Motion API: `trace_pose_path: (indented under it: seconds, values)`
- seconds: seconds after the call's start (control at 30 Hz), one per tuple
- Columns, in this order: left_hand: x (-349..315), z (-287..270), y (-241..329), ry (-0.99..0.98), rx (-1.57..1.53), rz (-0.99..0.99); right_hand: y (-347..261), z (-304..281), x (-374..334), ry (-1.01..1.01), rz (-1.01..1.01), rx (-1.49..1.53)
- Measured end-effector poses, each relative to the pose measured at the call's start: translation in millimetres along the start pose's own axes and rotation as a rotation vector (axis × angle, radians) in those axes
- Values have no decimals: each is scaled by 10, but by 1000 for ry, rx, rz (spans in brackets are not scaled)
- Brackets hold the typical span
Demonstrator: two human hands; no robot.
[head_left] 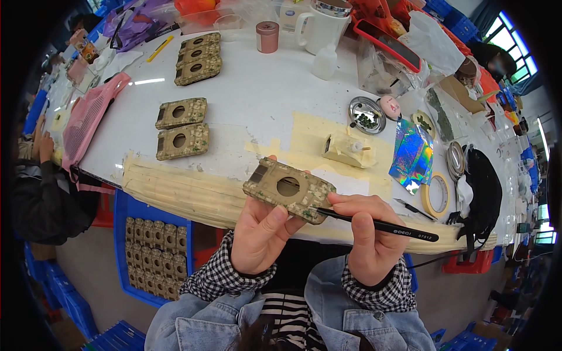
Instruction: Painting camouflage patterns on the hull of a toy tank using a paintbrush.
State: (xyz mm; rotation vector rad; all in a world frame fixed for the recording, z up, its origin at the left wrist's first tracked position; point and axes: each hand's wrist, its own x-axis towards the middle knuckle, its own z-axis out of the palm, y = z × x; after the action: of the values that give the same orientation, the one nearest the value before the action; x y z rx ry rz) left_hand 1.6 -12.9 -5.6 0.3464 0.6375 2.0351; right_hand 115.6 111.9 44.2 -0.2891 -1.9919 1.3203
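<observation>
A camouflage-painted model tank hull (266,188) with a round hole in its top is held over the table's front edge. My left hand (261,237) is closed around its near side, thumb on the edge and fingertips showing at the far side. My right hand (374,237) grips black tweezers (380,225), whose tips touch the hull's right end. Whether the tips pinch a small part is too fine to see. Beyond my hands, a tape-covered block (346,153) sits on yellowish tape, near a round metal dish (367,115) of small dark green parts.
More tank hulls (182,142) stand at the table's left, and a blue crate (122,234) below holds several others. To the right lie a tape roll (436,196), a craft knife (415,209), iridescent sheets (411,155) and a black bag (485,193). A white mug (319,32) stands at the back.
</observation>
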Motion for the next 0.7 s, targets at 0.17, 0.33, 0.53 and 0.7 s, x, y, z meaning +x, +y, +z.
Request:
trace_pose_path:
  seconds: [0.17, 0.33, 0.53, 0.7]
  values:
    - [-4, 2, -2, 1, 3, 0, 19, 0, -11, 7, -3, 24]
    - [-11, -5, -4, 7, 10, -5, 20, -1, -3, 4, -6, 25]
    - [-2, -2, -4, -4, 12, -4, 27, 8, 0, 10, -13, 34]
    - [7, -2, 3, -27, 7, -1, 37, -1, -1, 5, -12, 37]
